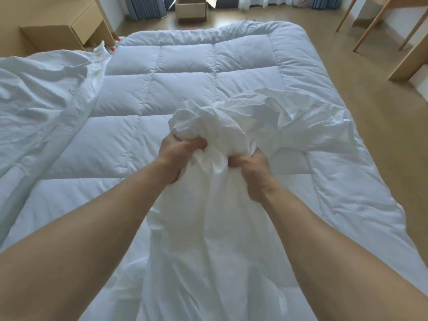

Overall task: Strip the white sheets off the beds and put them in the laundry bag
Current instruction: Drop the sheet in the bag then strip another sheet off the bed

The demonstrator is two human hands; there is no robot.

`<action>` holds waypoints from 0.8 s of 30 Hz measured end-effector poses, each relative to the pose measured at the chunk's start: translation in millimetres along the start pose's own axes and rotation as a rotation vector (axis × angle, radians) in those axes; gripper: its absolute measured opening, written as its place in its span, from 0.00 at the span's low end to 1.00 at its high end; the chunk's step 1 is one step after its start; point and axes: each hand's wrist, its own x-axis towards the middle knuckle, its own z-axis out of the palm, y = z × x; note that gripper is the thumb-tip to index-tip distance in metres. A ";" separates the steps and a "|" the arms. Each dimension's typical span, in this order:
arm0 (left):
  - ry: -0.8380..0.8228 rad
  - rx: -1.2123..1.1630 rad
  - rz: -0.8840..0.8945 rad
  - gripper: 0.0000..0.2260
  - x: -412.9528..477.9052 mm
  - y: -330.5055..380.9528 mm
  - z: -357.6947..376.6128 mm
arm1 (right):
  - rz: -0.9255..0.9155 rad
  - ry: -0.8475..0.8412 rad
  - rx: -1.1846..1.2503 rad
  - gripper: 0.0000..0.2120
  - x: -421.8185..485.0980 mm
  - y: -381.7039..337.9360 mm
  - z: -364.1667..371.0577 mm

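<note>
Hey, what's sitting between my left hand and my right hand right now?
A bunched wad of the white sheet: the left hand and right hand each grip it from a side. The head view shows it.

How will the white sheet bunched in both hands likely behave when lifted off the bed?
Probably floppy: the white sheet crumples into soft folds where the left hand and right hand grip it. Likely light for its size, since the folds look thin. Its loose part lying on the quilted pad would probably trail and drag.
</note>
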 end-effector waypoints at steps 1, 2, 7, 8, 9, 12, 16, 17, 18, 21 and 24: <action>-0.001 -0.020 0.049 0.24 -10.3 13.7 -2.6 | -0.040 0.021 -0.032 0.20 -11.2 -15.2 0.6; 0.007 -0.038 0.090 0.26 -22.7 26.1 -5.5 | -0.082 0.036 -0.067 0.17 -24.8 -29.4 2.3; 0.076 -0.047 0.210 0.33 -108.7 60.1 -32.6 | -0.249 0.105 -0.310 0.11 -111.4 -67.8 13.3; 0.070 -0.042 0.221 0.33 -129.4 61.2 -40.0 | -0.263 0.120 -0.349 0.10 -133.8 -69.6 14.8; 0.061 -0.027 0.228 0.33 -150.6 60.5 -47.1 | -0.277 0.140 -0.373 0.10 -157.7 -69.3 16.0; 0.027 0.024 0.211 0.33 -212.7 47.7 -69.7 | -0.285 0.226 -0.396 0.19 -232.7 -55.7 18.6; -0.015 0.046 0.147 0.29 -288.5 4.7 -99.7 | -0.233 0.320 -0.438 0.34 -323.9 -16.8 12.2; -0.025 0.057 0.128 0.28 -305.2 -10.5 -105.9 | -0.213 0.331 -0.453 0.35 -343.5 -4.7 9.7; -0.040 0.075 0.097 0.29 -320.2 -26.8 -111.5 | -0.178 0.342 -0.478 0.35 -360.8 8.2 6.7; -0.083 0.206 -0.033 0.34 -345.2 -74.8 -122.4 | 0.020 0.359 -0.654 0.33 -391.7 51.0 -5.8; -0.109 0.485 -0.172 0.35 -346.8 -106.3 -125.0 | 0.192 0.386 -0.848 0.41 -403.2 88.8 -16.6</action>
